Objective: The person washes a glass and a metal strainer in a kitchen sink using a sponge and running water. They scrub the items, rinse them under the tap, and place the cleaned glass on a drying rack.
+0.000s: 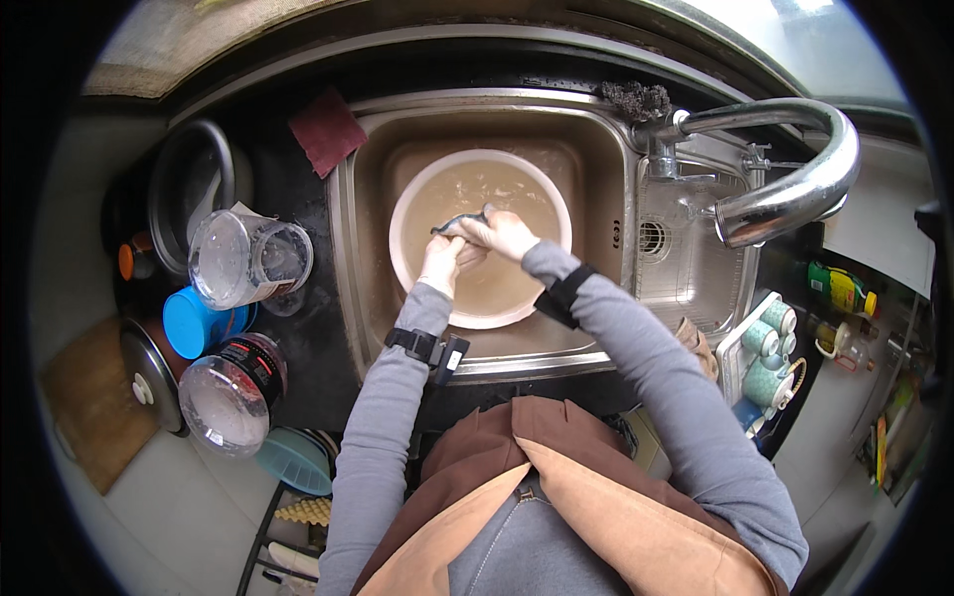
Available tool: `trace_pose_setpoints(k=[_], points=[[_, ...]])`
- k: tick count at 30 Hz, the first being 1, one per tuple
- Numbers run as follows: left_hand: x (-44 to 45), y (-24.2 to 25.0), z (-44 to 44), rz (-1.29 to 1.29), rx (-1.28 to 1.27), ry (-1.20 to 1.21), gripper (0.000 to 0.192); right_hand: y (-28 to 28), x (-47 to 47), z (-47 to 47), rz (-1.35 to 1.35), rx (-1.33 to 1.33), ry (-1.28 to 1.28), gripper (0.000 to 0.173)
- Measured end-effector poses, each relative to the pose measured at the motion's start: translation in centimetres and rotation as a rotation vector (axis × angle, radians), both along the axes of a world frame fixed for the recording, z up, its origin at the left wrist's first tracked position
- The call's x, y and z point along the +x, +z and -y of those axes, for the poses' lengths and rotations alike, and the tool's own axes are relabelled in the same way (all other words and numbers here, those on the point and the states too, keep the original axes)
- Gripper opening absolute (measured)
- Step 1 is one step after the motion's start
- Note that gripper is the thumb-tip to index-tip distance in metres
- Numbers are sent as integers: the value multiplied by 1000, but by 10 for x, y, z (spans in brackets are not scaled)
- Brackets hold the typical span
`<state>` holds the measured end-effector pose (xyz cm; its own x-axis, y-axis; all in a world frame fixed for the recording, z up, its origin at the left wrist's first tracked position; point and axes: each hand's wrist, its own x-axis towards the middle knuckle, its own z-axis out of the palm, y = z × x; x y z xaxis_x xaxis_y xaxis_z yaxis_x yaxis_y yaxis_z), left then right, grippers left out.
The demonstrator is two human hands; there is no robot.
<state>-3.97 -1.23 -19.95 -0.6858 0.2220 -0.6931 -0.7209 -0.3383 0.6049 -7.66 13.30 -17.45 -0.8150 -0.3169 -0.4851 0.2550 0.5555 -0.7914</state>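
Observation:
Over a white round basin (399,246) of cloudy water (514,287), my two hands meet close together. Between them is a wet, dark blue-grey cloth (456,222), mostly hidden by the fingers. My right hand (510,235) grips it from the right, and a bit of it sticks up past the fingers. On the near left, my left hand (441,262) holds its other side. The basin stands in the larger bowl of a stainless steel sink (600,223).
A chrome faucet (790,216) arches over the smaller sink bowl (689,287) at right. Clear plastic jars (220,257), a blue cup (195,322) and a metal pot (158,197) crowd the left counter. A tray (734,350) bears a teal teapot (766,384). A red cloth (326,134) lies at the sink's corner.

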Motion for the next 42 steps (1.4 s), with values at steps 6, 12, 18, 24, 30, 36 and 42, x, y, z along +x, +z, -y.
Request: trace_pose_setpoints(k=[6,12,18,24,30,36,42], points=[[-17,5,31,-49,409,-292,27,-36,-13,-31,908,-535,-275,48],[-14,1,-2,29,443,258,22,-96,32,0,823,-1261,-1060,42],[-13,0,-31,-293,-98,100,10,-92,31,11,818,-1233,-1346,61],[-2,-21,-32,-544,-488,-205,15,-84,32,-2,968,-1609,-1174,70],[6,-68,-12,-300,-330,-88,16,-37,31,-22,836,-1161,-815,68],[26,-26,-27,-425,-770,-263,19,-66,27,22,664,-712,-957,28],[6,-11,-20,-421,-589,-262,6,-94,19,-11,659,-757,-880,46]])
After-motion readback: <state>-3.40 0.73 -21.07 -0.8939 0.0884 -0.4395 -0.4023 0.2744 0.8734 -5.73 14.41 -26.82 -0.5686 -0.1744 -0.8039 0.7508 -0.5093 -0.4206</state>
